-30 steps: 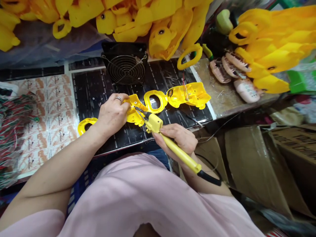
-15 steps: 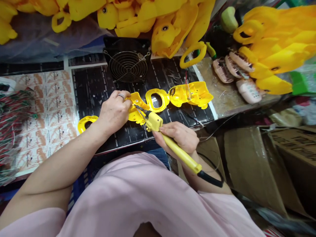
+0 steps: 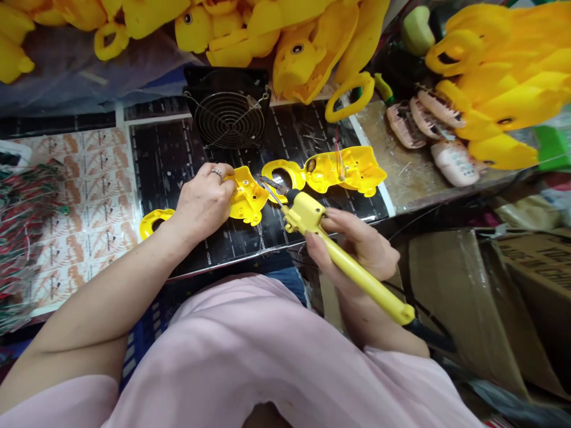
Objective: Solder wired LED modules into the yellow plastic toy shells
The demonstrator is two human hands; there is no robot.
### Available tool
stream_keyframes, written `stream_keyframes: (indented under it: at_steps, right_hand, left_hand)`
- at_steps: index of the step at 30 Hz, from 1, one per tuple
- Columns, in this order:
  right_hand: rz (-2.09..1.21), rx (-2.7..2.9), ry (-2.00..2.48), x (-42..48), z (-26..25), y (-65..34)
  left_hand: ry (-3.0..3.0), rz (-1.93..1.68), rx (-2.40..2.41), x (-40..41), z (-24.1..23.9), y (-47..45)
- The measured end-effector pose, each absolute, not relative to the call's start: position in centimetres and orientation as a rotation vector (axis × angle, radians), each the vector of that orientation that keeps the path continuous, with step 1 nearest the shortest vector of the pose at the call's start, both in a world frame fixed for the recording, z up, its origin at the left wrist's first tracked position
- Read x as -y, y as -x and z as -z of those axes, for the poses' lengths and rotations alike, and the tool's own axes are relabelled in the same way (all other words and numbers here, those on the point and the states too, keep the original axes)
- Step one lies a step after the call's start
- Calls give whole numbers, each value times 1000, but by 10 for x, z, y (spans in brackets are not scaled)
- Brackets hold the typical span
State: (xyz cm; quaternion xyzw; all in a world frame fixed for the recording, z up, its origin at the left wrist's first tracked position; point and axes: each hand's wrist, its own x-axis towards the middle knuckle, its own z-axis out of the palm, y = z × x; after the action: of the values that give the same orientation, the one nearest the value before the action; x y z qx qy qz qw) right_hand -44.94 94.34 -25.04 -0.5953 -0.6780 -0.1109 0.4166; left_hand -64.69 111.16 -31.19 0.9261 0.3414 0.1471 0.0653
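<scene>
My left hand (image 3: pixel 206 199), closed, grips the edge of a yellow plastic shell half (image 3: pixel 246 199) whose hollow inside faces up. A ring-shaped yellow part (image 3: pixel 156 222) shows by my left wrist, partly covered by it. In my right hand (image 3: pixel 357 244) is a yellow-handled soldering iron (image 3: pixel 348 261) with a thin metal tube beside its tip. That tip is apart from the shell, over a yellow ring part (image 3: pixel 282 169). Further right lies another open shell (image 3: pixel 343 169) with a round piece and thin wires inside.
Behind my hands stands a black fan (image 3: pixel 229 116) with a wire guard. Yellow toy shells (image 3: pixel 298 56) are heaped at the back, more (image 3: pixel 504 77) at right. Pink shells (image 3: pixel 452 163) lie near them. Bundled wires (image 3: pixel 27 226) sit at left; cardboard boxes (image 3: pixel 450 285) stand lower right.
My right hand has drawn the soldering iron right and away from the held shell, which the tip was over before. My left hand keeps its grip almost in place.
</scene>
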Motion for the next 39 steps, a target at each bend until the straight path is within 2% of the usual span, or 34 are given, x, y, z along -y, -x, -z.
stream_keyframes:
  at_steps: [8, 12, 18, 28, 39]
  right_hand:
    - [246, 1722, 1570, -941, 248, 453]
    - [199, 1689, 1443, -943, 253, 450]
    - [168, 1700, 1446, -946, 251, 451]
    - [195, 1893, 1430, -953, 250, 445]
    - [133, 1956, 1210, -963, 253, 445]
  left_hand:
    - [-2829, -463, -952, -1116, 311, 648]
    - [-2784, -616, -870, -1117, 302, 652]
    - [-2518, -718, -1072, -1111, 301, 658]
    - [-2611, -832, -1157, -1094, 318, 660]
    - [-2657, -670, -1221, -1088, 313, 658]
